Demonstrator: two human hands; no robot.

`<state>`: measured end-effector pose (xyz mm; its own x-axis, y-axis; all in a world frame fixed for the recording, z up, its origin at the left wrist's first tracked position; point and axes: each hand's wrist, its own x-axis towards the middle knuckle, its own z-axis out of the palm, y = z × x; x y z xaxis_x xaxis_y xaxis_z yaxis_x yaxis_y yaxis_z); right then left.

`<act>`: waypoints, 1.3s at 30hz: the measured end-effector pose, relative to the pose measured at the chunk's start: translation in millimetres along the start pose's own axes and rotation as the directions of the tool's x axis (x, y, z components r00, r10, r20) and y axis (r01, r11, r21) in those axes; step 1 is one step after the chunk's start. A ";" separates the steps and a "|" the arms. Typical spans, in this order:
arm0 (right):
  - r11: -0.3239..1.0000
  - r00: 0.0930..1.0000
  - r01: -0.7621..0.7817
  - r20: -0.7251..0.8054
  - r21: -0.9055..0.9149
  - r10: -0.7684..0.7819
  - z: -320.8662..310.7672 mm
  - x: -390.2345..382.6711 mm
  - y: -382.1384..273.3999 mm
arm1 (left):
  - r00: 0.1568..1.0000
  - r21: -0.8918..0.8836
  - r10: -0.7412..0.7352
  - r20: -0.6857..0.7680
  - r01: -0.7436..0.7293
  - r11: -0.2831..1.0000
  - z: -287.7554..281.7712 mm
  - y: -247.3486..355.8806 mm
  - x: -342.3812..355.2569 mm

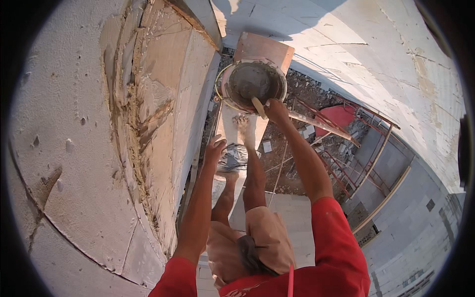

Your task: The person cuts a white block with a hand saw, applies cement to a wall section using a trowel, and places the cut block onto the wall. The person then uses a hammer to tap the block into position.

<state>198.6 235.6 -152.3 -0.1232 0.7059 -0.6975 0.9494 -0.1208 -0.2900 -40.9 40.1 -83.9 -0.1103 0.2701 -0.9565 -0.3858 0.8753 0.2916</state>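
Note:
A round bucket [229, 94] of wet grey mortar [250, 81] stands ahead of me on a board. My right hand [277, 111] is closed at its near right rim, gripping a tool with a pale, wooden-looking handle [258, 107]. The tool's working end cannot be made out against the mortar. Nearer to me and to the left, my left hand [215, 148] hangs beside the wall with its fingers loosely bent and apart. I see nothing held in it. A yellowish bucket handle [217, 84] curves out at the bucket's left side.
My bare feet stand on a narrow raised plank [228, 129] with a crumpled dark sheet [233, 157] on it. A rough plastered wall [79, 119] rises close on the left. Red metal scaffolding [366, 171] and rubble lie below right; a block wall [376, 44] stands beyond.

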 end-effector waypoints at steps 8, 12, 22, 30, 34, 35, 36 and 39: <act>0.972 0.969 0.079 0.246 -0.220 -0.023 67.3 90.3 -7.5 | 0.989 0.016 -0.080 0.127 0.079 0.997 68.7 -17.8 152.0; 0.967 0.972 0.102 0.229 -0.234 -0.047 37.3 91.7 -10.6 | 0.979 -0.138 -0.017 0.204 0.046 0.989 90.5 -22.1 184.9; 0.774 0.913 0.402 0.278 -0.490 -0.299 -136.5 -11.6 16.3 | 0.920 -0.090 0.334 -0.207 -0.357 0.930 134.4 10.3 147.0; 0.516 0.869 0.486 0.332 -0.705 -0.366 -234.7 -131.7 -35.6 | 0.891 0.261 0.330 -0.311 -0.254 0.931 80.6 49.9 -76.6; 0.377 0.852 0.483 0.326 -0.790 -0.409 -265.2 -188.1 -89.3 | 0.844 0.305 0.353 -0.405 -0.239 0.922 69.2 79.5 -198.7; 0.350 0.800 0.568 0.400 -0.745 -0.447 -271.4 -204.1 -102.2 | 0.842 0.274 0.332 -0.425 -0.230 0.934 69.5 83.2 -230.1; 0.374 0.782 0.612 0.464 -0.697 -0.416 -278.1 -217.9 -116.6 | 0.838 0.238 0.313 -0.448 -0.226 0.945 67.3 90.9 -255.0; 0.421 0.683 0.721 0.664 -0.550 -0.304 -289.6 -282.2 -150.7 | 0.834 0.027 0.361 -0.418 -0.386 0.922 59.4 107.0 -316.8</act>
<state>174.0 256.7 278.0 -0.5645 0.0556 -0.8235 0.4697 0.8421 -0.2651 7.1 72.1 250.7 -0.6139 0.3736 -0.6954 -0.2884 0.7139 0.6381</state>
